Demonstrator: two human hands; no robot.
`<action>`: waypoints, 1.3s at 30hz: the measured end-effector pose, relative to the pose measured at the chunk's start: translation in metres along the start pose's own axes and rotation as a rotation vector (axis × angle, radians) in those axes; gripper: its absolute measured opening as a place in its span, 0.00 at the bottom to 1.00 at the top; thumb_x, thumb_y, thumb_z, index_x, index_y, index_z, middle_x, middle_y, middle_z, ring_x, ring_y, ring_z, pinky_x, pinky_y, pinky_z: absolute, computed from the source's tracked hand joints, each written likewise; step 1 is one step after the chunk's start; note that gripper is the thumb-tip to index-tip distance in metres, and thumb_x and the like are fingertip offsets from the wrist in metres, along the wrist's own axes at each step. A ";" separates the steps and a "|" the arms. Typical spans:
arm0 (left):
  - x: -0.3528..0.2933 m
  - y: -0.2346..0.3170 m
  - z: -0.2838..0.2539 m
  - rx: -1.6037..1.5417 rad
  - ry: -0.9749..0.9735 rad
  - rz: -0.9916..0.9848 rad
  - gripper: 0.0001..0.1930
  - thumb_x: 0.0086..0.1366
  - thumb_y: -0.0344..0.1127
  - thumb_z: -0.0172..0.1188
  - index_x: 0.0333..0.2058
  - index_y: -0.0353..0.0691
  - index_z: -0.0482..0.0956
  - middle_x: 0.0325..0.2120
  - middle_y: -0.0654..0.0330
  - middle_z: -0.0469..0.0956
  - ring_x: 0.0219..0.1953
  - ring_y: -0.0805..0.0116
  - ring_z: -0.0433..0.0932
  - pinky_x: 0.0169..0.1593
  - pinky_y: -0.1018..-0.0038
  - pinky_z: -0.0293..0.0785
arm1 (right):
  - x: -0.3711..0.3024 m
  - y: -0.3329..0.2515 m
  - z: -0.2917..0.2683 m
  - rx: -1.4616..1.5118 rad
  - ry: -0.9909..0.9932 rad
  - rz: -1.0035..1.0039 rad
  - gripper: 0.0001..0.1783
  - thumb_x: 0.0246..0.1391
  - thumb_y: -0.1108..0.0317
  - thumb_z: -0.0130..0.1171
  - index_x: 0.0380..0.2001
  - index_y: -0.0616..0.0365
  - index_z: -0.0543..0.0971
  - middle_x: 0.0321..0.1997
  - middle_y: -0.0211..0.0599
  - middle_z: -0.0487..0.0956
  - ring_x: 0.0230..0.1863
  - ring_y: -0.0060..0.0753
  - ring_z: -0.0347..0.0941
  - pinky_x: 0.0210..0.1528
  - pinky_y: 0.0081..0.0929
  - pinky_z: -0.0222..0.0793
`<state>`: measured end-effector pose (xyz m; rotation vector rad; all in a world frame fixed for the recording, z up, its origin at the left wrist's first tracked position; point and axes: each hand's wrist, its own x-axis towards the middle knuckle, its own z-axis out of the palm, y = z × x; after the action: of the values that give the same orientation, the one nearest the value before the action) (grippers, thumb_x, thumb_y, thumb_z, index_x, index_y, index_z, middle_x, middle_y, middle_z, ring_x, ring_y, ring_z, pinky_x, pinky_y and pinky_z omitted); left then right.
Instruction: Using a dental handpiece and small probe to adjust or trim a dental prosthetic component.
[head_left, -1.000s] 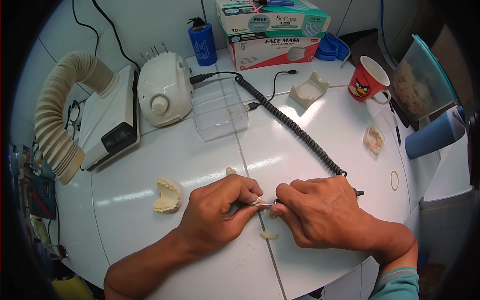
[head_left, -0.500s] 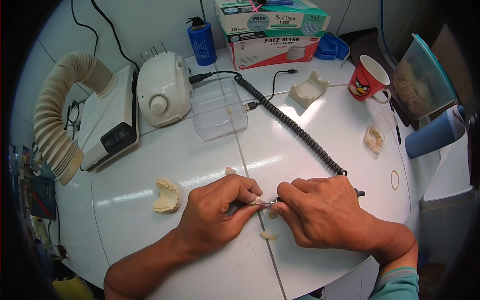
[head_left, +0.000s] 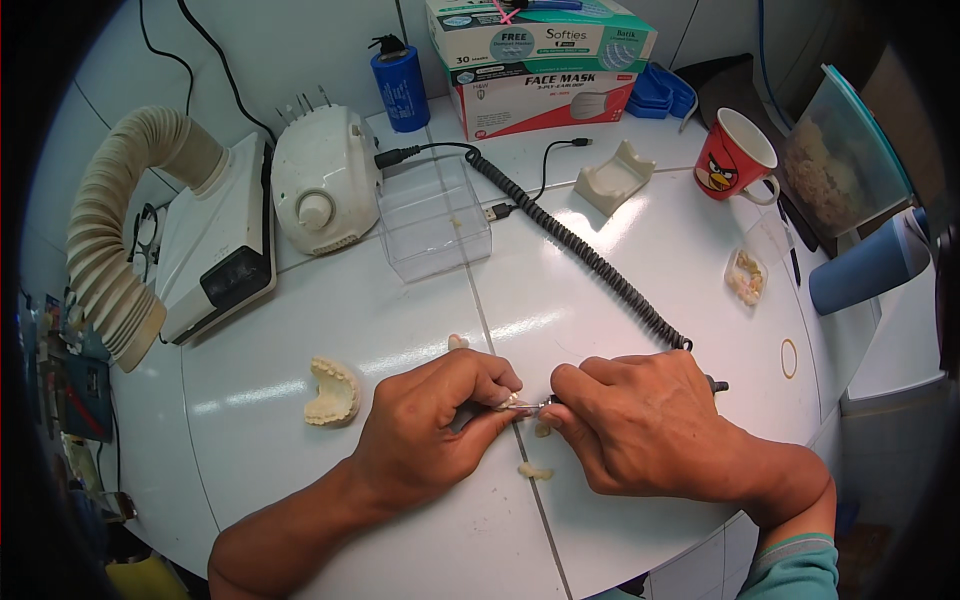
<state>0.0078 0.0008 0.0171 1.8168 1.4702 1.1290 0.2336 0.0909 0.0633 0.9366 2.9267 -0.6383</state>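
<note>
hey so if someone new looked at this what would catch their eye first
Probably the left hand, pinching a small pale piece near the middle of the picture, with the right hand holding a slim metal tool at it. After that, perhaps the thick ribbed hose arching at the far left, and the bright red mug at the upper right.

Small cream piece (head_left: 511,398), pinched in left fingers (head_left: 488,376), slim silvery tool tip (head_left: 530,406) pointing left beside it
</note>
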 end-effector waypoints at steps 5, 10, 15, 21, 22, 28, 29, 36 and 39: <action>0.000 -0.001 0.001 -0.002 0.000 0.012 0.15 0.62 0.21 0.80 0.35 0.33 0.78 0.40 0.54 0.90 0.37 0.70 0.90 0.40 0.75 0.86 | 0.000 0.000 0.003 -0.005 0.016 -0.018 0.13 0.74 0.56 0.62 0.38 0.52 0.79 0.25 0.36 0.81 0.26 0.49 0.81 0.24 0.47 0.70; 0.000 -0.002 0.002 -0.005 0.005 0.028 0.15 0.62 0.20 0.80 0.35 0.33 0.78 0.40 0.54 0.90 0.36 0.70 0.90 0.39 0.75 0.87 | 0.000 0.001 0.001 -0.005 -0.001 -0.023 0.13 0.74 0.57 0.62 0.38 0.53 0.78 0.26 0.36 0.81 0.26 0.49 0.82 0.24 0.47 0.70; 0.000 -0.001 0.001 0.013 0.007 0.038 0.16 0.61 0.20 0.81 0.35 0.33 0.78 0.40 0.54 0.90 0.36 0.70 0.90 0.39 0.74 0.87 | 0.000 0.001 -0.001 0.000 -0.026 0.009 0.13 0.74 0.57 0.62 0.38 0.53 0.78 0.26 0.36 0.81 0.26 0.50 0.81 0.24 0.47 0.70; 0.000 -0.001 0.001 0.042 -0.010 0.040 0.16 0.61 0.20 0.81 0.35 0.33 0.77 0.40 0.54 0.90 0.36 0.70 0.90 0.39 0.74 0.86 | 0.000 0.001 0.001 -0.010 0.000 -0.022 0.13 0.75 0.56 0.62 0.38 0.53 0.79 0.26 0.37 0.82 0.26 0.50 0.82 0.24 0.47 0.70; 0.000 -0.002 0.001 0.042 -0.011 0.040 0.16 0.61 0.20 0.81 0.35 0.33 0.77 0.40 0.54 0.90 0.36 0.70 0.90 0.39 0.74 0.86 | 0.000 0.000 0.001 -0.006 0.001 -0.025 0.13 0.75 0.56 0.62 0.38 0.53 0.79 0.26 0.37 0.82 0.26 0.50 0.82 0.24 0.47 0.70; -0.001 -0.003 0.001 -0.020 0.018 0.054 0.14 0.62 0.20 0.79 0.38 0.32 0.80 0.40 0.54 0.88 0.34 0.61 0.89 0.37 0.69 0.85 | 0.000 0.001 -0.001 0.011 -0.017 0.003 0.13 0.74 0.57 0.62 0.37 0.52 0.78 0.25 0.35 0.81 0.26 0.50 0.82 0.24 0.47 0.68; 0.000 -0.003 0.001 0.018 0.010 0.069 0.15 0.62 0.20 0.80 0.37 0.33 0.78 0.40 0.54 0.89 0.35 0.65 0.90 0.38 0.72 0.86 | 0.000 0.001 -0.001 0.010 -0.016 0.004 0.13 0.74 0.57 0.62 0.37 0.52 0.78 0.25 0.35 0.81 0.26 0.50 0.82 0.24 0.47 0.68; -0.001 -0.002 0.000 0.058 -0.008 0.065 0.16 0.62 0.20 0.80 0.35 0.33 0.77 0.39 0.54 0.90 0.36 0.70 0.90 0.39 0.74 0.88 | 0.001 0.002 -0.001 0.022 -0.012 -0.007 0.13 0.74 0.57 0.61 0.37 0.52 0.79 0.25 0.36 0.81 0.26 0.50 0.81 0.24 0.48 0.68; 0.000 -0.001 -0.001 0.064 -0.018 0.072 0.16 0.62 0.20 0.80 0.35 0.33 0.77 0.39 0.54 0.90 0.36 0.70 0.90 0.39 0.74 0.88 | 0.000 0.002 -0.001 0.022 -0.017 0.002 0.13 0.74 0.57 0.61 0.36 0.52 0.78 0.25 0.36 0.81 0.25 0.50 0.80 0.24 0.48 0.68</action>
<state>0.0064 0.0012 0.0166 1.9329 1.4564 1.1083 0.2346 0.0928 0.0633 0.9319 2.9096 -0.6759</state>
